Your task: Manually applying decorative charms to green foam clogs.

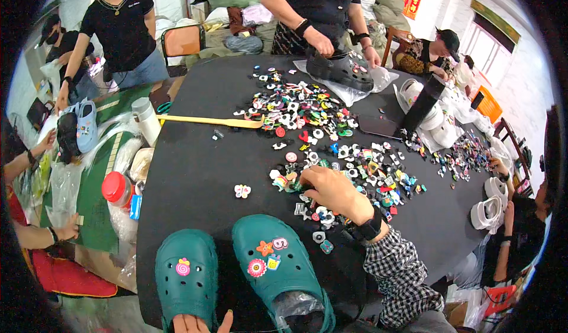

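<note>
Two green clogs lie on the black table with their toes pointing away from me. On the left clog point(187, 245) sits one pink swirl lollipop charm point(183, 267). The right clog point(269, 238) carries several charms, among them an orange starfish point(264, 248) and a pink-red flower point(256, 268); clear plastic fills its opening. My left hand point(198, 323) has its fingers inside the left clog's opening, its thumb outside. Over the near pile of shoe charms point(378, 176), my right hand point(334, 192) reaches down with bent fingers pinched together; what lies between the fingertips is hidden.
A butterfly charm point(242, 191) lies alone left of the pile. Beyond are a larger charm pile point(296, 105), a yellow stick point(213, 121) and a phone point(378, 126). A co-worker handles a black clog point(340, 73) opposite. A red-lidded jar point(117, 188) stands on the green side table.
</note>
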Tool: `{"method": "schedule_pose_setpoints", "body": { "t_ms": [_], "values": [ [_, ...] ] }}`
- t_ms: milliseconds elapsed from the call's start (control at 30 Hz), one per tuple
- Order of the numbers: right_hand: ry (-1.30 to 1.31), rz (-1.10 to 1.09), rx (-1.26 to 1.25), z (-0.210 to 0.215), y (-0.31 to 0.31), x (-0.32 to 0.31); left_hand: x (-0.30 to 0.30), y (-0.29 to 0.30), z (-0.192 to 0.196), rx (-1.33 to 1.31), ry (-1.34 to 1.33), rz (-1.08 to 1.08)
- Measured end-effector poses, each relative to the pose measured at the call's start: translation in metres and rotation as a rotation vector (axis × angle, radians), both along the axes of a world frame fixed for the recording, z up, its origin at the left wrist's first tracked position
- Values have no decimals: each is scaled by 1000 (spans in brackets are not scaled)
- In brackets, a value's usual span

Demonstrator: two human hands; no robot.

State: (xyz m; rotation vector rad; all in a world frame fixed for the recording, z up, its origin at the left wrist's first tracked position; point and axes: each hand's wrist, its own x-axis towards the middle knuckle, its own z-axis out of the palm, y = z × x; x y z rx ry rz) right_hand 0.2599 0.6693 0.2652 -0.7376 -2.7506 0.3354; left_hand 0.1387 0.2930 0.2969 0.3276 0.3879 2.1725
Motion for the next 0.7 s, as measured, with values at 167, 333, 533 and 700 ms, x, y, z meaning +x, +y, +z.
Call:
{"method": "schedule_pose_setpoints", "body": {
  "t_ms": [167, 333, 533, 700],
  "values": [
    [77, 37, -266, 6, 11, 8, 7, 7, 16, -127, -52, 77],
    [109, 61, -349, 14, 18, 18, 4, 2, 4, -63, -11, 25],
    [97, 53, -403, 17, 16, 16, 3, 1, -1, -27, -13, 23],
    [102, 38, -388, 18, 19, 20, 7, 4, 6, -80, 9, 42]
  ]
}}
